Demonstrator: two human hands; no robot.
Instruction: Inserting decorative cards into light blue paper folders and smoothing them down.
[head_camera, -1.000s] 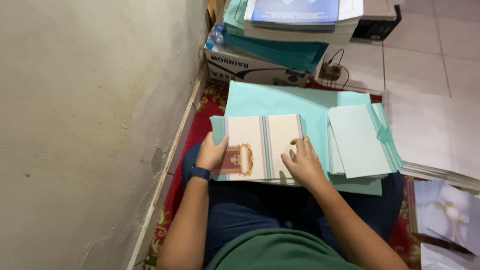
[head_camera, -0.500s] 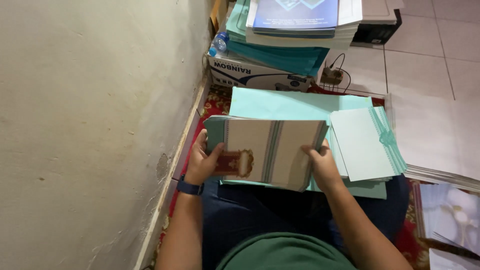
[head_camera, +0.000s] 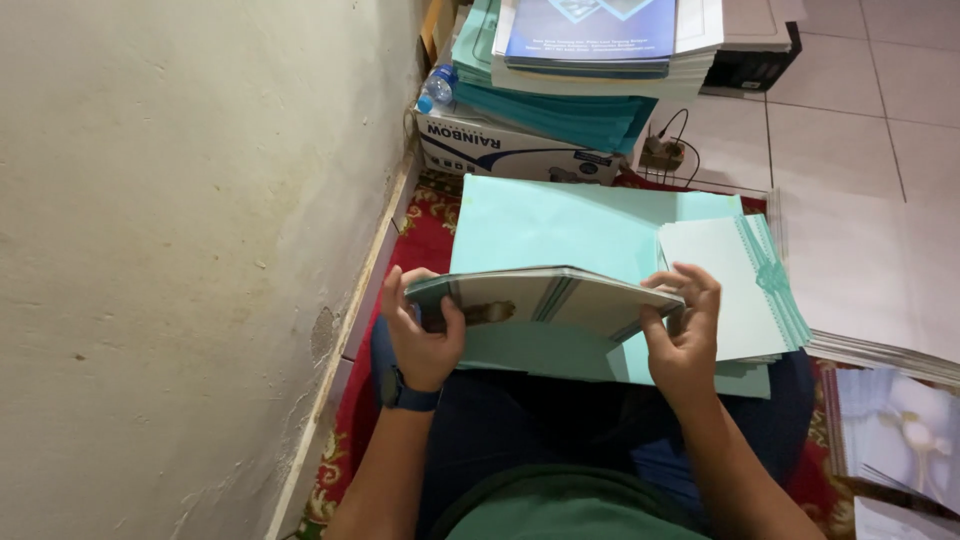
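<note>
We hold a bundle of striped printed cards (head_camera: 545, 300) over our lap, tilted nearly flat so that we see mostly its top face and front edge. Our left hand (head_camera: 425, 335) grips the bundle's left end, thumb laid across the top face beside a small brown emblem, a dark wristwatch (head_camera: 405, 392) just below on the wrist. Our right hand (head_camera: 685, 335) clasps the bundle's right end, fingertips curled over its far edge. Directly beneath the bundle lies a spread of pale mint paper sheets (head_camera: 560, 225), which reaches out beyond it. To the right of the bundle, just beside our right hand, rests a stack of white cards with teal ribbon trim (head_camera: 735, 290). Beyond the bundle stands a white cardboard box (head_camera: 500, 150), a plastic water bottle (head_camera: 437, 88) at its left corner and teal and blue printed stacks (head_camera: 585, 60) piled on top. Left of the bundle rises a bare plaster wall (head_camera: 180, 250).
</note>
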